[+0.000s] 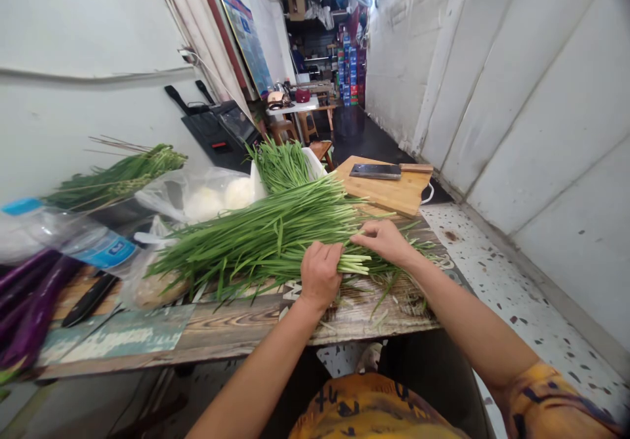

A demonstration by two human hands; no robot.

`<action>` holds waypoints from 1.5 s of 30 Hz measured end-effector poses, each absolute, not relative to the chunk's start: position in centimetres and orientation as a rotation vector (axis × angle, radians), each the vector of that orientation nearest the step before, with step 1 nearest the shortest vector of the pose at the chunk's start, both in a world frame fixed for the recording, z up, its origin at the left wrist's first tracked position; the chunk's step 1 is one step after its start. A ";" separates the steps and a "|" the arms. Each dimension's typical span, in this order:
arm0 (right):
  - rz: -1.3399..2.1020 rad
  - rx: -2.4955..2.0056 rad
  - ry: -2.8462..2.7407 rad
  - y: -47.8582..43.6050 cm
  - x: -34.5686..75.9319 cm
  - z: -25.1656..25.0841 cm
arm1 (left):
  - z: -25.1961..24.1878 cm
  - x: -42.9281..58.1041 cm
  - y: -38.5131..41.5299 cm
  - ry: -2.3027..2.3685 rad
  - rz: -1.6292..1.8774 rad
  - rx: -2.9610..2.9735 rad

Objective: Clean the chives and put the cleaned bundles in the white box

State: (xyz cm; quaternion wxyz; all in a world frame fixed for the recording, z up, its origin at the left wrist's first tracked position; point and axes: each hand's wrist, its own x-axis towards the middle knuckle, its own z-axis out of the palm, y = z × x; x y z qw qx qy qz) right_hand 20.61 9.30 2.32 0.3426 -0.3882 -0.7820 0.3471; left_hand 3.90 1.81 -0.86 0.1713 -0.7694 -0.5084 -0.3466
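Note:
A large pile of garlic chives [266,222] lies across the wooden table, its pale stem ends pointing right. My left hand [321,273] is closed around a small bunch at the near side, and the white cut ends stick out past its fingers. Just to the right, my right hand [386,242] is pinched, with its fingertips at the stem ends of the pile. Whatever sits between those fingertips is too small to make out. Loose trimmings [413,291] and dry bits are scattered beneath and beside my right hand.
Behind the pile, a cleaver [375,171] rests on a cutting board [388,193], near a white container [315,163] of more greens. To the left are a plastic bag [197,196] with round white items, a water bottle [93,239], a black-handled knife [90,300] and purple eggplants [37,301].

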 end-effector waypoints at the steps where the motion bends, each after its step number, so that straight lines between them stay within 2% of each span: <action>1: 0.898 -0.951 -2.045 9.2 20.7 2.4 | -0.9 3.9 1.8 -1.442 -0.990 -2.184; 8: 0.782 -0.667 -2.138 9.8 21.7 2.4 | -1.0 3.4 2.1 -1.419 -1.056 -2.269; 14: 0.775 -1.079 -1.862 10.2 22.4 2.4 | -1.0 3.3 1.9 -1.429 -1.018 -2.256; 19: 0.699 -0.740 -2.183 9.4 21.7 2.4 | -0.8 3.3 1.9 -1.389 -0.944 -2.232; 22: 0.863 -0.757 -2.075 8.8 20.8 2.2 | -0.7 3.4 1.8 -1.333 -0.942 -2.214; 26: 1.307 -1.007 -1.617 9.1 20.3 1.3 | -0.7 3.6 1.6 -1.231 -0.933 -2.196; 28: 1.412 -1.099 -1.452 9.6 20.7 1.1 | -0.7 3.6 1.5 -1.201 -0.932 -2.184; 31: 1.204 -1.232 -1.434 10.3 22.2 1.7 | -0.8 3.5 1.5 -1.185 -0.932 -2.177; 33: 0.983 -1.202 -1.632 10.3 23.1 2.4 | -0.9 3.5 1.5 -1.173 -0.929 -2.160; 38: 0.609 -0.734 -2.214 9.7 23.4 3.3 | -0.9 3.6 1.7 -1.149 -0.917 -2.120; 41: 0.612 -0.661 -2.297 9.5 22.9 2.9 | -0.9 3.5 1.6 -1.148 -0.916 -2.125; 45: 0.911 -0.765 -2.216 9.5 22.5 2.5 | -0.8 3.4 1.6 -1.140 -0.894 -2.154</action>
